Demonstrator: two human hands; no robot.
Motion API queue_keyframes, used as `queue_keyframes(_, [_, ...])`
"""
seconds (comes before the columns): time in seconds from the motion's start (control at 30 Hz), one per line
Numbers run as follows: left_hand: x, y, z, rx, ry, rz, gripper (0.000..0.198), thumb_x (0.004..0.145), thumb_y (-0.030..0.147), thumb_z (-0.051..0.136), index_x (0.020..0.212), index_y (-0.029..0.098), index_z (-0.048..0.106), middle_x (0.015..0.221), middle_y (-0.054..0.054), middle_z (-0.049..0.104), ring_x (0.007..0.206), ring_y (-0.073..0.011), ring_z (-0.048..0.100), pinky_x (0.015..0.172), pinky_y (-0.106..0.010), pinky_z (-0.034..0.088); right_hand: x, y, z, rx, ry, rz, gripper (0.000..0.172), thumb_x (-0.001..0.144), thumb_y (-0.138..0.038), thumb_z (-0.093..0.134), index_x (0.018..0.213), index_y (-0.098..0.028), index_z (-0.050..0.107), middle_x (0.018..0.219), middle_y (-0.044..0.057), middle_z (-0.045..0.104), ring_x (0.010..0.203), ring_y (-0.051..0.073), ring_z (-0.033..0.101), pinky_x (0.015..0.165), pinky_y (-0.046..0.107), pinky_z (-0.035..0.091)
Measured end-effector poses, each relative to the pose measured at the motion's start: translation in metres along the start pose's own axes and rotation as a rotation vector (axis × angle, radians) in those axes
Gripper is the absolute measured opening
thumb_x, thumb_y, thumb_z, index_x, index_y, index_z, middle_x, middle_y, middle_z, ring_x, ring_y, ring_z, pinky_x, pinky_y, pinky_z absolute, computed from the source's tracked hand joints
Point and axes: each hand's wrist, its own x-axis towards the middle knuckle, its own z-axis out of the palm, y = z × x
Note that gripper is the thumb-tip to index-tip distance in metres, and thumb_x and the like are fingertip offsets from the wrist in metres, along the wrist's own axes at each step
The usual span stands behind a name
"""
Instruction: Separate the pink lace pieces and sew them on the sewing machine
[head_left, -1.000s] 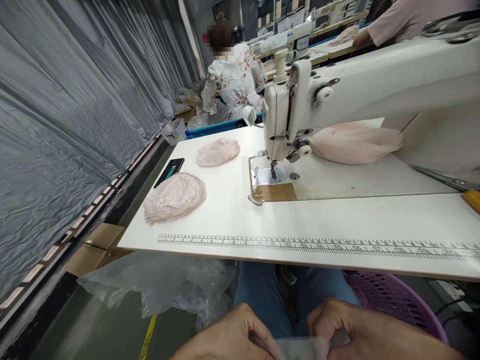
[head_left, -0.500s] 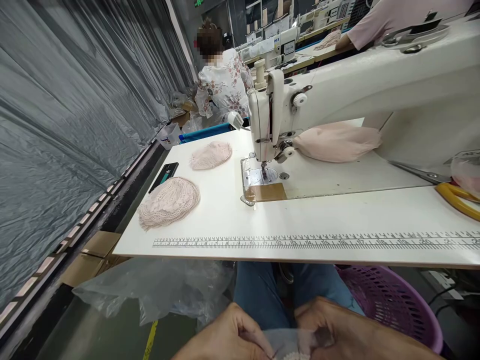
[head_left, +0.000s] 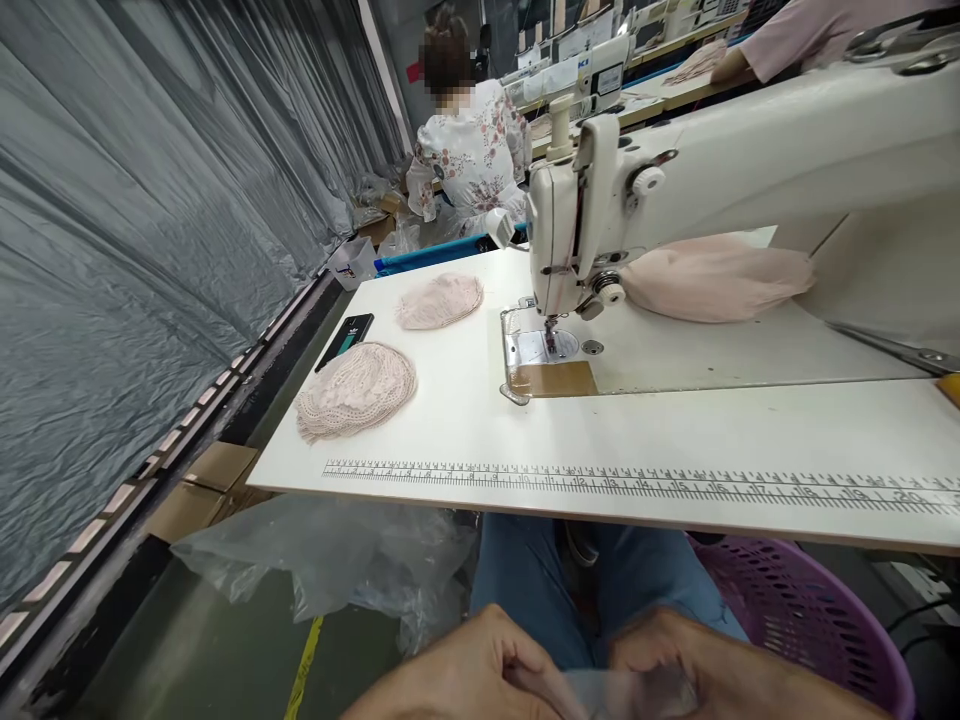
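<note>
Both my hands are low over my lap at the bottom edge of the view, below the table. My left hand (head_left: pixel 472 672) and my right hand (head_left: pixel 705 672) are curled together, pinching a thin translucent piece of plastic film (head_left: pixel 607 692) between them. On the white table (head_left: pixel 675 440) stands a white sewing machine (head_left: pixel 600 210), its needle over a steel plate (head_left: pixel 536 350). Two stacks of pink lace pieces lie to the left, one near (head_left: pixel 356 390) and one farther back (head_left: pixel 441 300). A bundle of pink fabric (head_left: pixel 716 280) lies under the machine arm.
A black phone (head_left: pixel 345 340) lies at the table's left edge. A purple plastic basket (head_left: pixel 810 610) sits at my right knee, crumpled clear plastic (head_left: pixel 330 560) and cardboard boxes (head_left: pixel 202 480) on the floor left. Grey sheeting covers the left wall. A person in a floral top (head_left: pixel 472 150) sits ahead.
My hands stay together in my lap, still working the film; a bit of white lace seen at the bottom edge half a second ago no longer shows. The view has shifted slightly.
</note>
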Motion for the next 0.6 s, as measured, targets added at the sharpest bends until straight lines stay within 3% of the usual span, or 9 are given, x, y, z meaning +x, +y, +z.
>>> queue_keyframes(0.1, [0.001,0.001,0.002,-0.057,-0.004,-0.05,0.031,0.066,0.033,0.08,0.094,0.02,0.077,0.089,-0.004,0.075,0.09,-0.0221,0.07,0.068,-0.019,0.049,0.007,0.005,0.009,-0.073,0.049,0.022,0.029,0.07,-0.046,0.068,0.074,-0.018,0.066,0.079,0.002,0.06,0.076,0.018,0.055,0.065,0.026,0.042])
queue_keyframes(0.23, [-0.004,0.004,0.001,-0.007,0.053,-0.1,0.032,0.064,0.034,0.08,0.093,0.022,0.077,0.074,0.001,0.073,0.065,-0.0123,0.064,0.057,-0.015,0.043,0.013,0.006,0.013,-0.115,0.055,0.023,0.014,0.068,-0.029,0.065,0.067,-0.019,0.055,0.072,-0.002,0.051,0.07,0.014,0.049,0.06,0.023,0.037])
queue_keyframes(0.37, [-0.008,0.007,0.001,0.029,0.055,-0.11,0.027,0.063,0.029,0.079,0.089,0.02,0.078,0.066,0.004,0.069,0.053,-0.0058,0.05,0.05,-0.012,0.035,0.012,0.002,0.011,-0.141,0.045,0.029,0.018,0.071,-0.023,0.064,0.062,-0.02,0.048,0.071,-0.005,0.048,0.068,0.012,0.045,0.058,0.021,0.034])
queue_keyframes(0.6, [-0.007,0.001,0.0,-0.013,-0.041,-0.056,0.034,0.07,0.026,0.07,0.102,0.017,0.075,0.093,-0.004,0.074,0.072,-0.0137,0.067,0.061,-0.015,0.047,0.003,0.008,0.012,-0.195,0.083,-0.045,0.019,0.081,-0.038,0.062,0.076,-0.02,0.057,0.082,0.001,0.059,0.08,0.017,0.055,0.069,0.026,0.044])
